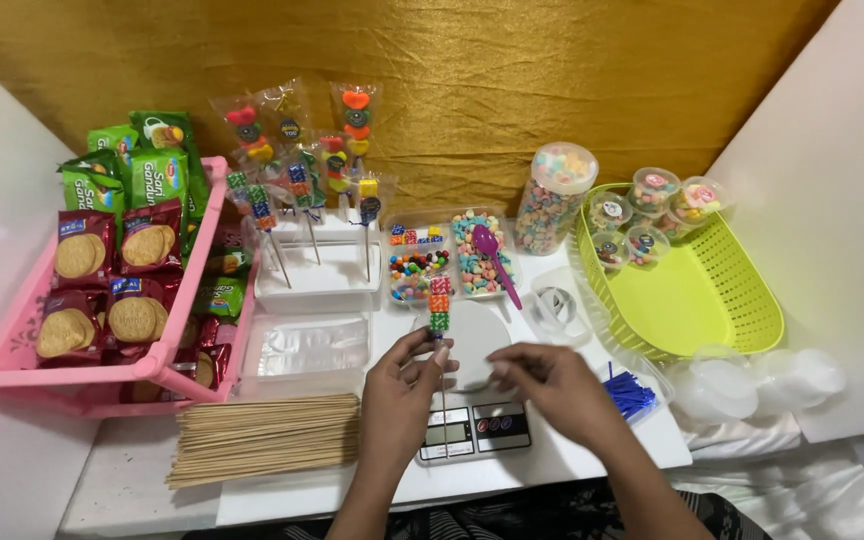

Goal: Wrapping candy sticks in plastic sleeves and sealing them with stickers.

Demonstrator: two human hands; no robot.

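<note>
My left hand (404, 385) pinches a thin wooden skewer (440, 345) that carries three square sugared candies, pink, orange and green, stacked near its top. The skewer stands nearly upright over a white kitchen scale (474, 425) with a round white plate. My right hand (552, 385) hovers just right of the skewer above the scale, fingers curled and apart, holding nothing. Behind the scale sits a clear compartment tray of mixed candies (442, 262) with a purple spoon (494, 258) lying in it.
A bundle of wooden skewers (267, 438) lies at front left beside clear bags (310, 348). Finished wrapped candy skewers (302, 165) stand in a white block. A pink basket of biscuit packs (12, 350) is on the left, with a candy jar (552, 198), a green basket (697, 290), blue twist ties (630, 392) and clear cups (752, 380) on the right.
</note>
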